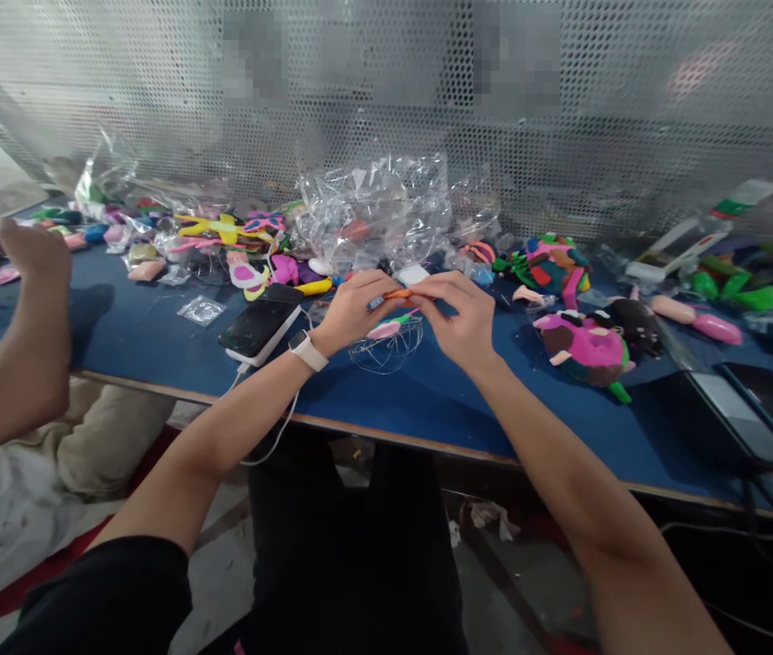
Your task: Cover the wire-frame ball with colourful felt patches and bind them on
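Observation:
Both hands meet over the blue table at the centre of the head view. Between their fingertips they pinch a thin orange strip of modelling clay [398,294]. My left hand [352,311], with a white watch on its wrist, grips the strip's left end. The right end lies in the closed fingers of my right hand [460,318]. Just below them a round wire frame [386,355] rests on the table, with a pink clay piece [384,330] and some green at its top. Part of the strip is hidden by the fingers.
To the left lies a phone [260,323] on a white block with a cable. Clear plastic bags [379,214] and coloured clay pieces line the back. On the right are a multicoloured clay figure [587,344] and dark devices [734,418]. Another person's hand [38,250] reaches in at far left.

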Demonstrator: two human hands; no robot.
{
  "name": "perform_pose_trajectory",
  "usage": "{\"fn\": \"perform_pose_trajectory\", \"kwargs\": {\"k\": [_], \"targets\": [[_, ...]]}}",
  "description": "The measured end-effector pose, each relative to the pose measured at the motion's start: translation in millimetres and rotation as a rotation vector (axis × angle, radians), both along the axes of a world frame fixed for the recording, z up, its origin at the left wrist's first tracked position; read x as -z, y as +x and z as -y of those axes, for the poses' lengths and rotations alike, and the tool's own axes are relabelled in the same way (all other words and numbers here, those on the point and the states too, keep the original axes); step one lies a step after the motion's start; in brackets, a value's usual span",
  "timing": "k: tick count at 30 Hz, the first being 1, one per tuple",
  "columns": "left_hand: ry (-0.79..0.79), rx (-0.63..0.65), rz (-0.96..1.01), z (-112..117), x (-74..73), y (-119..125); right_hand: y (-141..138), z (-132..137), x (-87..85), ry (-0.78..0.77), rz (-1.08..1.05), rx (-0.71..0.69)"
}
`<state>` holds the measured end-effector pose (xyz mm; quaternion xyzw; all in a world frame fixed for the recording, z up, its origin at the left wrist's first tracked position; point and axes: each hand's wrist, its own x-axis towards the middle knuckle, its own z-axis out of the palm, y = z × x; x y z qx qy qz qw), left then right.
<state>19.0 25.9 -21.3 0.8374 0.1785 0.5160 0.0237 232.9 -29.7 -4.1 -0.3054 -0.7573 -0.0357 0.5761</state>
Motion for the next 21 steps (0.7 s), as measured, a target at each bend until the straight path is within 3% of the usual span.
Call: {"fn": "perform_pose_trajectory", "kwargs": {"k": [8, 16, 21], "targets": [[0.107, -0.001, 0.001, 3.2, -5.4, -0.3, 1.0, -2.0, 2.2, 0.036, 0.033, -0.003], [-0.019, -0.063, 0.048, 4.4, -6.7, -1.5, 0.8, -2.3, 5.0, -0.27, -0.059, -0.051], [-0.022, -0.041, 0.053, 9.8, -8.2, -0.7, 6.3, -2.7, 2.8, -0.183, 0.001, 0.003]]}}
